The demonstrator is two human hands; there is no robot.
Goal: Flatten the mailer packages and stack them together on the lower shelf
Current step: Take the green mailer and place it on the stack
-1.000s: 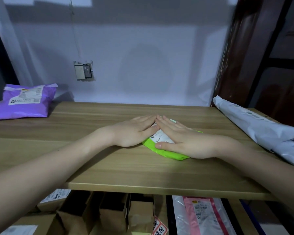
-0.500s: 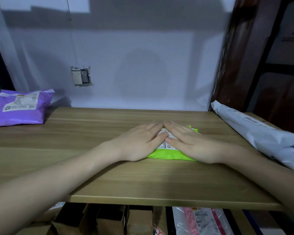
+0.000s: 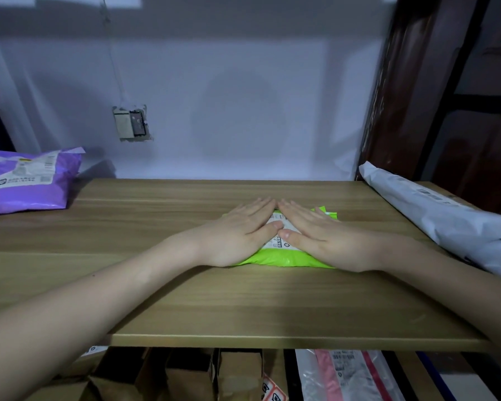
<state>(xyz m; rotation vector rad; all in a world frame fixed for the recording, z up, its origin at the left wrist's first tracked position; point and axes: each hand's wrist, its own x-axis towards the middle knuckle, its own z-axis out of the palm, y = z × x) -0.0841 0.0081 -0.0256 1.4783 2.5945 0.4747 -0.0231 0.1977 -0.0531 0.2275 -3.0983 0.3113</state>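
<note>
Her left hand (image 3: 240, 230) and right hand (image 3: 318, 235), fingers spread flat, push the bright green plastic mailer bag (image 3: 275, 258) down on the wooden shelf (image 3: 243, 308) to squash it flat.

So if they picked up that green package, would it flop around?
Probably floppy: the green mailer is thin glossy plastic, bulging softly under both hands. Likely light, since it looks small and padded. The shiny skin may slide easily on the wooden shelf.

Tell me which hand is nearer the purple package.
Left. The left hand presses flat on the green package, on the side toward the purple package; the right hand lies beyond it, farther right.
</note>
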